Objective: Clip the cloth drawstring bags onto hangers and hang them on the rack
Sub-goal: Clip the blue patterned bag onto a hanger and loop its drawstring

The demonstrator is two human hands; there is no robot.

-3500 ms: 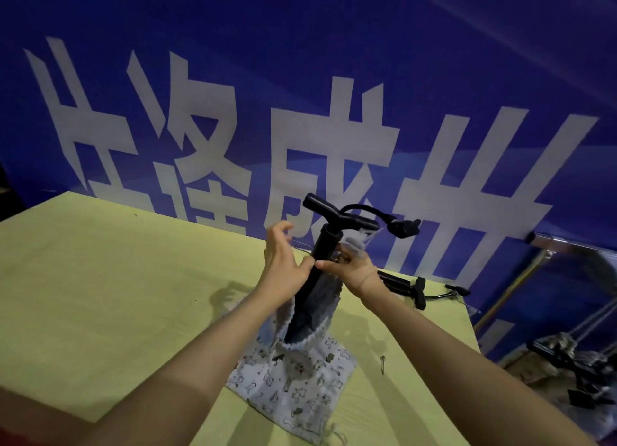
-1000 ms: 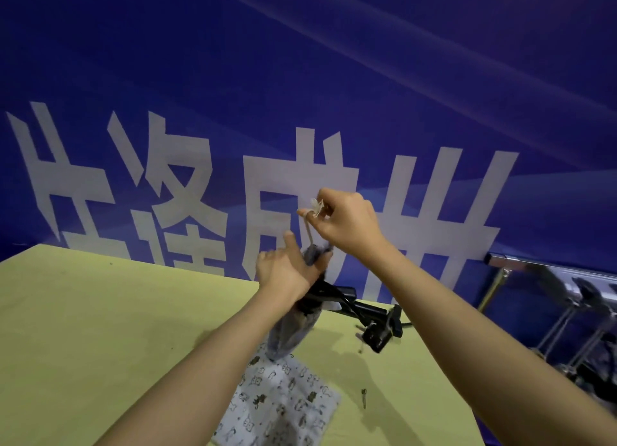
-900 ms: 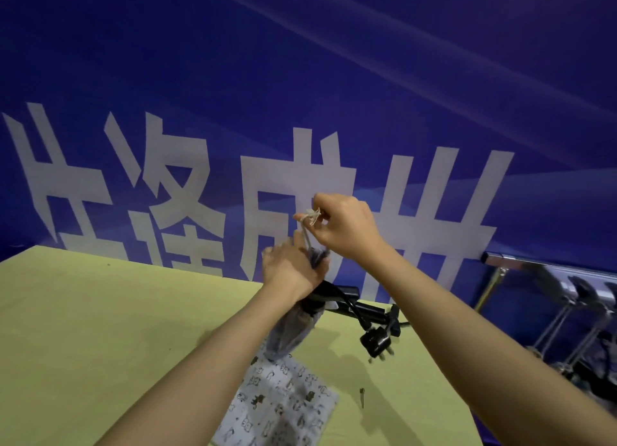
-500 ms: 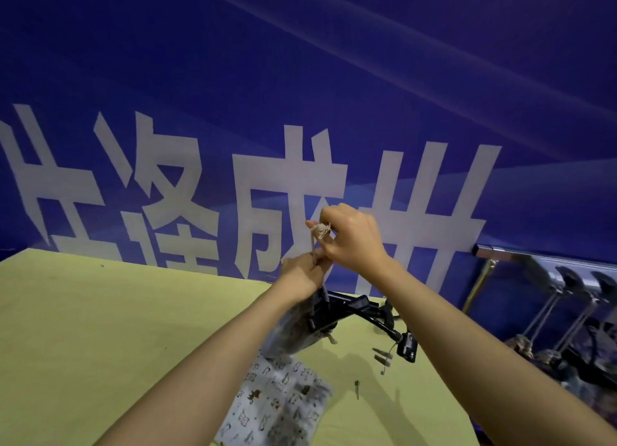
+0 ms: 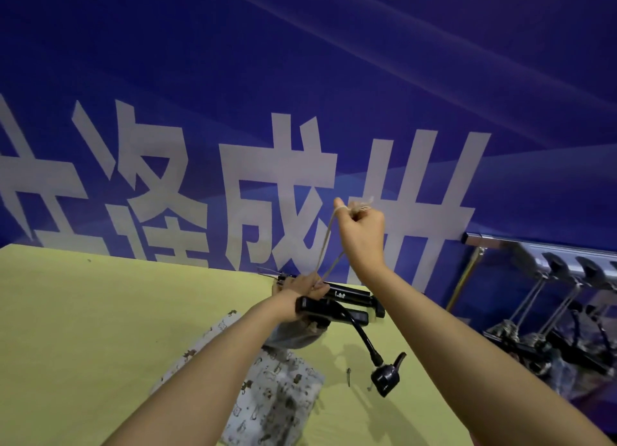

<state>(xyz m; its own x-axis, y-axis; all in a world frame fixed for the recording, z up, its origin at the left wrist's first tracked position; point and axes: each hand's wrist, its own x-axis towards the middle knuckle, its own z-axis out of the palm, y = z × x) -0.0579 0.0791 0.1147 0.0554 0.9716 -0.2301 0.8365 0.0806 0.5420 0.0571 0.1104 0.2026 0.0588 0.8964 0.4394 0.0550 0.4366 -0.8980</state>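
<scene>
Two hands were busy: my right hand point(image 5: 362, 233) pinched the drawstring point(image 5: 325, 245) and held it taut above, while my left hand point(image 5: 302, 293) clamped round the gathered mouth of a grey cloth bag point(image 5: 293, 333) and a black pump-like tool point(image 5: 337, 307) poking out of it, just above the tabletop point(image 5: 100, 312). Another printed bag point(image 5: 273, 389) lay flat beneath. I judged I was cinching the bag; next it needed a hanger clipped on, then the rack point(image 5: 541, 255) to my right.

Grey drawstring bag point(image 5: 293, 335) w/ black pump, prob. cinched; printed bag point(image 5: 267, 389) flat on table.
</scene>
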